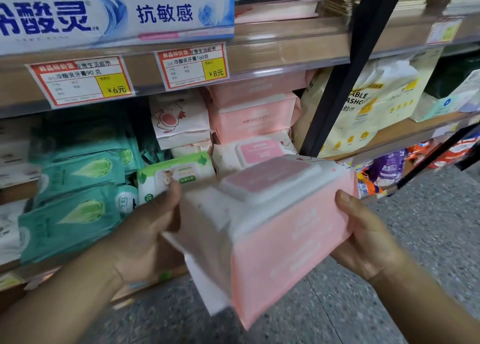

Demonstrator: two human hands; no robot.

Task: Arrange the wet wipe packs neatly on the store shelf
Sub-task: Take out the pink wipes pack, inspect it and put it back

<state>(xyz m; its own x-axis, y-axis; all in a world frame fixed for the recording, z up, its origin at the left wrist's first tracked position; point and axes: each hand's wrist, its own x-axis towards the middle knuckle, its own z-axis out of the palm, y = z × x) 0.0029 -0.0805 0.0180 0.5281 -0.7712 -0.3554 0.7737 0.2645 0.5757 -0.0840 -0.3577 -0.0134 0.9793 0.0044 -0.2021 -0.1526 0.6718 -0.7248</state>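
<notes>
Both hands clamp the pink wipe pack [270, 229] at centre frame, off the shelf [285, 50]: left hand [145, 237] at nine o'clock, right hand [368, 237] at three. It looks soft, fairly heavy and slick; the end grips suit it.

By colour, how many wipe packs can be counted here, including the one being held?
Pink packs: 4, one held, three shelved
Teal packs: at least 3
Green-and-white pack: 1
White chick-print pack: 1
Total: at least 9
</notes>
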